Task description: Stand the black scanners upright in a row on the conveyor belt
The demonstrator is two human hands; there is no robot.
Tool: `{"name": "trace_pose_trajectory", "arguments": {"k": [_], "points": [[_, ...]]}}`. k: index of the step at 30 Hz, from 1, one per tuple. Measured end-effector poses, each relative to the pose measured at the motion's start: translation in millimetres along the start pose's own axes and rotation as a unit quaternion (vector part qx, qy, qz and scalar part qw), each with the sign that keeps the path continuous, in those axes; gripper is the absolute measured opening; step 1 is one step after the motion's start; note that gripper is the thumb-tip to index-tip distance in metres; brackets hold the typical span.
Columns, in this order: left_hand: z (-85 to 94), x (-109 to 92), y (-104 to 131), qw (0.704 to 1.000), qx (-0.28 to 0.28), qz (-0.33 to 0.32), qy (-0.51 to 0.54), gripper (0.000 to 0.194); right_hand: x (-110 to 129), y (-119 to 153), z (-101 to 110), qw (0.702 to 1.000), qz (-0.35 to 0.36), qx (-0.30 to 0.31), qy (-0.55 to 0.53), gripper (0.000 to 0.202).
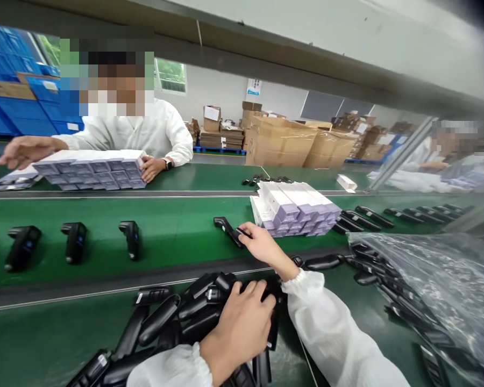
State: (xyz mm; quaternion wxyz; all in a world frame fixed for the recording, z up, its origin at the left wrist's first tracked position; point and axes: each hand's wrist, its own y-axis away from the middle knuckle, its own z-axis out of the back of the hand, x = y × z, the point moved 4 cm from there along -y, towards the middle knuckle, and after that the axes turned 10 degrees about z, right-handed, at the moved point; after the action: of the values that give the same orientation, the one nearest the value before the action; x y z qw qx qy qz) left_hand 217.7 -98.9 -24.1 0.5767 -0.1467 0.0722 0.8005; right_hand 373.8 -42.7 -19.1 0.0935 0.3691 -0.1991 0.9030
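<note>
My right hand (262, 246) reaches over the green belt, its fingers closed on a black handheld device (228, 230) in front of a stack of white and purple boxes (296, 209). My left hand (242, 320) rests on a pile of black device parts (157, 322) on the near green surface; its fingers are bent over the pile, and the fingertips are partly hidden among the dark parts. Further left on the belt stand several separate black devices (76, 242).
Across the belt, a person in white (129, 129) has both hands near another box stack (91, 169). Clear plastic sheeting (439, 285) covers black parts at the right. A metal post (403, 153) rises there, and a shelf (306, 59) crosses overhead.
</note>
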Motion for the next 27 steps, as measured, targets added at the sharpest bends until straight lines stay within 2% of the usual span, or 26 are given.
{"name": "trace_pose_trajectory", "arguments": {"k": [3, 5, 8, 10, 12, 14, 15, 18, 20, 21, 23, 24, 26, 27], "points": [[8.0, 7, 13, 1.000, 0.012, -0.005, 0.008, 0.017, -12, -14, -18, 0.997, 0.006, 0.036, 0.073, 0.020], [13.9, 13, 21, 1.000, 0.005, 0.002, 0.031, 0.018, -18, -12, -24, 0.990, 0.008, 0.037, 0.137, 0.030], [24.1, 27, 33, 0.995, -0.037, 0.025, 0.092, 0.027, -26, -7, -28, 0.973, -0.009, 0.044, 0.226, 0.042], [30.3, 41, 38, 0.983, -0.073, 0.063, 0.154, 0.028, -30, -7, -31, 0.961, -0.015, 0.049, 0.272, 0.035], [34.8, 60, 41, 0.957, -0.109, 0.123, 0.239, 0.024, -33, -9, -32, 0.953, -0.018, 0.049, 0.298, 0.028], [37.2, 80, 42, 0.906, -0.138, 0.197, 0.347, 0.022, -36, -11, -32, 0.951, -0.023, 0.049, 0.304, 0.028], [37.6, 90, 42, 0.869, -0.148, 0.237, 0.407, 0.022, -36, -11, -30, 0.951, -0.028, 0.044, 0.306, 0.030], [36.9, 110, 43, 0.729, -0.156, 0.325, 0.582, 0.029, -23, -7, -16, 0.951, -0.024, -0.012, 0.307, 0.044], [37.1, 115, 45, 0.640, -0.152, 0.335, 0.675, 0.033, 4, -2, -9, 0.965, 0.061, -0.029, 0.252, 0.044], [37.5, 117, 46, 0.605, -0.151, 0.330, 0.709, 0.034, 22, 2, -9, 0.971, 0.130, -0.007, 0.200, 0.042], [38.0, 118, 49, 0.559, -0.147, 0.315, 0.753, 0.034, 65, 13, -13, 0.954, 0.277, 0.091, 0.071, 0.040], [38.2, 118, 51, 0.550, -0.142, 0.306, 0.764, 0.033, 84, 19, -16, 0.935, 0.325, 0.140, 0.021, 0.040], [39.4, 118, 55, 0.548, -0.124, 0.284, 0.776, 0.030, 116, 28, -22, 0.910, 0.365, 0.193, -0.038, 0.036], [40.2, 118, 57, 0.548, -0.108, 0.275, 0.782, 0.028, 126, 30, -25, 0.909, 0.363, 0.199, -0.051, 0.033]]}}
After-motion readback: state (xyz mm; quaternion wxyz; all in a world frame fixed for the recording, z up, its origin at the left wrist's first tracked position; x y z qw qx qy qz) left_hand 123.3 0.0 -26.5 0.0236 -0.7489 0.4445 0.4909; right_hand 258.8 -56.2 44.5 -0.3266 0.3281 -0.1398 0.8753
